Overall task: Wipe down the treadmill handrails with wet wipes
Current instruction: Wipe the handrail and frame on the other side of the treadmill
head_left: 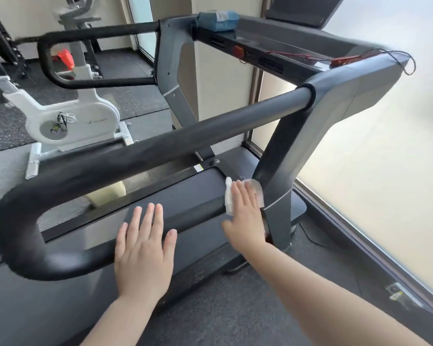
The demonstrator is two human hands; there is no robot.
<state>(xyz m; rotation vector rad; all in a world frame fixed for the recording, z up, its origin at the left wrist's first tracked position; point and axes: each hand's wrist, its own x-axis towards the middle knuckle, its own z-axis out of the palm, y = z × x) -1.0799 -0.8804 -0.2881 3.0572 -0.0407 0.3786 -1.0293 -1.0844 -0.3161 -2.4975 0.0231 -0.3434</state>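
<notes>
Head view: the right hand [245, 213] presses a wet wipe [229, 201] flat-fingered against the lower handrail [185, 216] by the upright; the left hand [144, 248] rests open there. Unpinched, the wipe could slip free.

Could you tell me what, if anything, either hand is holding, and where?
Neither grips anything. The right hand presses a wet wipe flat against the lower handrail; the left hand is empty.

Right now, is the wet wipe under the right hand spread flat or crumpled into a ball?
Spread flat. The wet wipe lies as a thin sheet on the lower handrail, its edges showing around the straight fingers of the right hand.
</notes>
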